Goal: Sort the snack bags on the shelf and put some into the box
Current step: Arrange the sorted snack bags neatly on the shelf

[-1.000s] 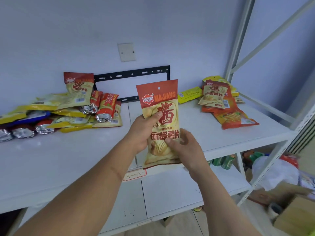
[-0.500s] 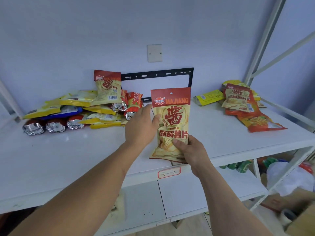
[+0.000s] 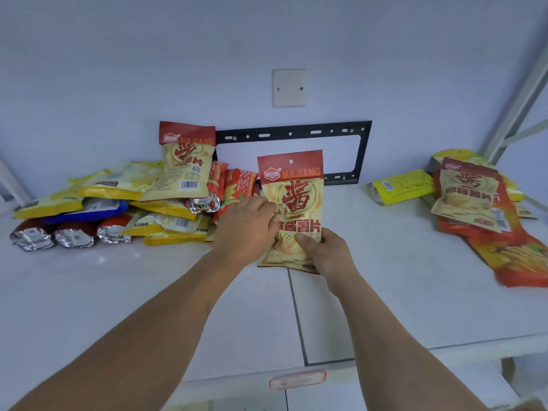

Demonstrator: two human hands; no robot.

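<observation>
Head view: both hands hold one snack bag upright over the white shelf [image 3: 385, 292], its printed front facing the camera.
Held bag: the red-and-cream chips bag [image 3: 292, 203] stands between the two hands, just in front of the black bracket [image 3: 363, 152] on the wall.
Left hand: the left hand [image 3: 246, 229] has its fingers curled onto the bag's left edge at mid-height.
Right hand: the right hand [image 3: 323, 253] pinches the bag's lower right corner, thumb on the front.
Piles: the mixed pile [image 3: 118, 209] of yellow, blue, red and foil-ended bags lies just left of the left hand; a matching chips bag [image 3: 186, 161] leans at its back. The sorted stack [image 3: 471, 197], topped by the same kind of bag, lies well to the right of the right hand.
Box: not in view.
Doing the step well: judging by the label, this bag likely belongs with its matches to the right. Keep the grip on the edges, not the puffed middle, so the chips are not crushed. Lay it flat and square on the stack so that it will not slide.
Change: the bag has come down and forward toward the shelf; the right thumb has slipped lower on it, and the camera now looks more squarely at the back wall.
</observation>
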